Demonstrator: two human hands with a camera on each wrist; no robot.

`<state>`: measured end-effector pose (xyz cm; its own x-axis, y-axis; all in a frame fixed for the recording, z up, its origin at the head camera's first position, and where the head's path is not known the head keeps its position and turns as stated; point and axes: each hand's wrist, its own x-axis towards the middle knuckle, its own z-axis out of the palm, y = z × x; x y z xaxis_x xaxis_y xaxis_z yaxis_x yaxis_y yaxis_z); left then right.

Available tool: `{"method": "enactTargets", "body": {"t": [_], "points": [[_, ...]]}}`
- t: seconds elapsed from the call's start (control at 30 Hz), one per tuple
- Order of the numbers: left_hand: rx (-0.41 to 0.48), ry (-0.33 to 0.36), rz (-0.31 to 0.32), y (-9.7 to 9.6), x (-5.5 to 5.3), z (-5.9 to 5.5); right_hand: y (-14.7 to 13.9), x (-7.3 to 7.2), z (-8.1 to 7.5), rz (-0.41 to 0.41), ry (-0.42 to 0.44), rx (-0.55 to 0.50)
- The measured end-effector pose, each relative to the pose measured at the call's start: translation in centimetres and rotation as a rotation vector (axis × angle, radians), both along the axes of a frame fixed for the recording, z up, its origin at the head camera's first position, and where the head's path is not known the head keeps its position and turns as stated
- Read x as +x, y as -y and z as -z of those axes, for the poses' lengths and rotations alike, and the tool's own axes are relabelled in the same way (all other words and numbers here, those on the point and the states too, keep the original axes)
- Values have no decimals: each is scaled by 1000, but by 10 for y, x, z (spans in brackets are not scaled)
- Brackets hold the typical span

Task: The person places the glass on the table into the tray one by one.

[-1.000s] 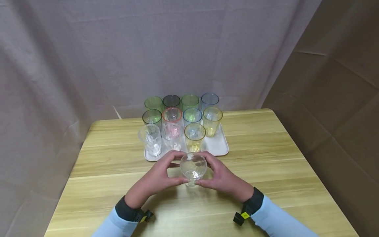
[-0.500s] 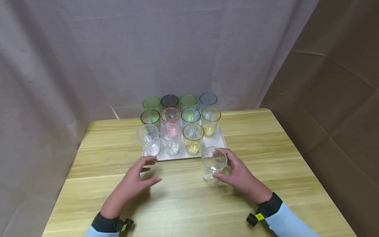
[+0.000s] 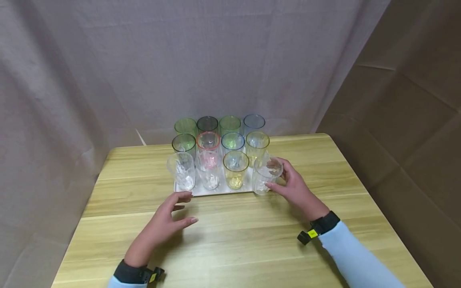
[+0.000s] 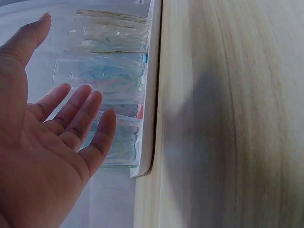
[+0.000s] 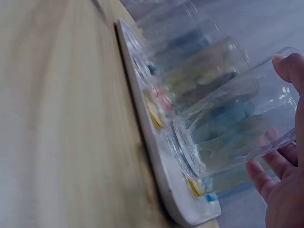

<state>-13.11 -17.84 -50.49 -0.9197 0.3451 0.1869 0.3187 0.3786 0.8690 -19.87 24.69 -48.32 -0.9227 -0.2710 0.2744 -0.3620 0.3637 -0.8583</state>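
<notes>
My right hand (image 3: 293,186) grips a clear drinking glass (image 3: 262,178) by its side, thumb in front and fingers behind. In the right wrist view, that glass (image 5: 223,128) is upright with its base just over the front right corner of the white tray (image 5: 161,166); whether it touches cannot be told. My left hand (image 3: 167,218) is empty in front of the tray's left part, fingers spread and slightly bent. A yellow-rimmed glass (image 3: 235,172) stands on the tray left of the held one, with two clear glasses (image 3: 209,176) farther left.
Behind the front row, the tray bears more glasses in two rows, among them a red-rimmed glass (image 3: 208,142), a blue-rimmed glass (image 3: 233,143) and a yellow glass (image 3: 257,146). A grey cloth (image 3: 216,60) hangs behind the wooden table (image 3: 230,240).
Both hands held the clear glass at first. The left hand let go and moved left; the right hand carried the glass right, then forward to the tray's front right corner.
</notes>
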Motion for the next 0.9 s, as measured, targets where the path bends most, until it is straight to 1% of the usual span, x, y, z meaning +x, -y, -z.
{"method": "enactTargets", "body": {"t": [0.13,0.27,0.3,0.33,0.5,0.53,0.63,0.77,0.9], "points": [[-3,6,0,-1,1,2,-2,-18,-1,15,-1,-6],[-12,-6,8,-2,0,4,-2,-27,-1,36,30,-5],[-17,-8,10,-2,0,5,0,-26,-3,39,49,-7],[-25,-12,9,-2,0,5,0,-27,-2,42,60,-7],[-56,-10,10,-4,0,6,-1,-32,8,35,95,-19],[-60,-7,8,-4,0,6,-3,-34,14,34,91,-14],[-70,-2,5,-4,0,5,-3,-36,18,39,105,-11],[-75,-8,1,-5,1,6,-2,-37,19,36,108,3],[-87,-8,-10,-4,1,7,-1,-37,19,27,87,12]]}}
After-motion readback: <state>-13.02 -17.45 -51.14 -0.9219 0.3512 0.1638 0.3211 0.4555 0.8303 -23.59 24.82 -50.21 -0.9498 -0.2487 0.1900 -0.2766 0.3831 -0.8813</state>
